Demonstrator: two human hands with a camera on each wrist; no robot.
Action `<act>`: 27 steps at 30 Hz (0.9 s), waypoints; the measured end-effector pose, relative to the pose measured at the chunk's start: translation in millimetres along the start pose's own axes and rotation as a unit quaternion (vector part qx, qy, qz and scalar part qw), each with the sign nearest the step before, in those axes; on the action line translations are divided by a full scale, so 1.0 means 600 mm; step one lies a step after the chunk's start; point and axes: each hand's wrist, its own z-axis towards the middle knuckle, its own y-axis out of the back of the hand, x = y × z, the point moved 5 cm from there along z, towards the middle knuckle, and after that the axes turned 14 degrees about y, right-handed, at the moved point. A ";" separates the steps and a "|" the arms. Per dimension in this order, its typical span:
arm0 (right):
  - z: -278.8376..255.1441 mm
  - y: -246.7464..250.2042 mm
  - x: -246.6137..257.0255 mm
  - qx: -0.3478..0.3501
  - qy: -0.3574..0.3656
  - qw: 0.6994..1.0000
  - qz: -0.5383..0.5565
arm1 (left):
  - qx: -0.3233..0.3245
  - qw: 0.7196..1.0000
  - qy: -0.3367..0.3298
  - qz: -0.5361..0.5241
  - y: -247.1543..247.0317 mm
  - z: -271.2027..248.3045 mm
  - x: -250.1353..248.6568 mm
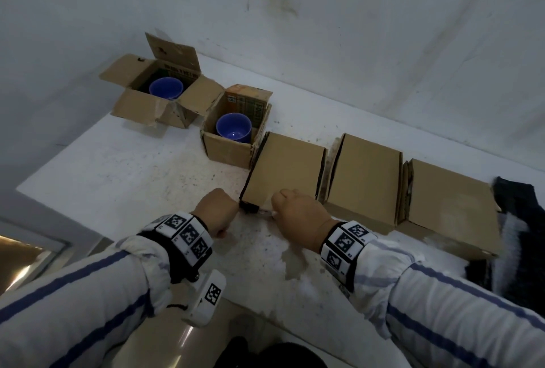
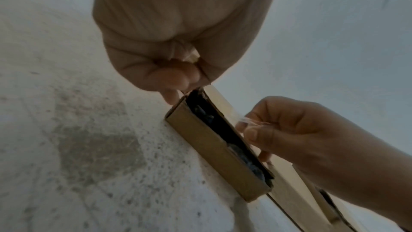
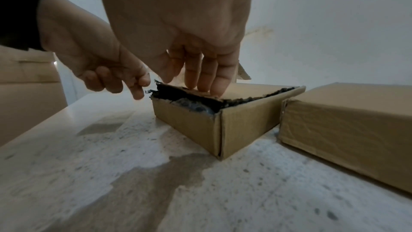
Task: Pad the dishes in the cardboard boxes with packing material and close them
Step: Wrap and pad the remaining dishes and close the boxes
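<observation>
Speckled white countertop (image 1: pixel 124 179) against a pale wall carries five cardboard boxes: two open ones, each holding a blue bowl (image 1: pixel 165 88) and showing printed panels too blurred to read, and three with lids down. At the nearest lidded box (image 1: pixel 284 168), dark packing material (image 3: pixel 189 102) shows under the lid, where the right hand (image 1: pixel 298 213) presses with straight fingers (image 3: pixel 209 78). The left hand (image 1: pixel 216 210), fingers curled, pinches the lid's corner.

Left hand (image 1: pixel 216 212) curled into a loose fist; right hand (image 1: pixel 298 212) has fingers (image 3: pixel 206 77) extended downward.
</observation>
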 end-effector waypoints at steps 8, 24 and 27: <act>0.006 0.009 -0.001 0.001 -0.006 0.999 0.040 | -0.004 0.993 -0.110 0.043 -0.005 0.020 -0.013; 0.001 -0.008 0.014 0.041 -0.011 0.999 -0.007 | 0.042 0.996 -0.077 0.004 -0.021 0.051 -0.011; -0.002 -0.013 0.016 0.049 -0.009 0.999 -0.011 | 0.133 0.987 -0.053 -0.076 -0.016 0.044 -0.008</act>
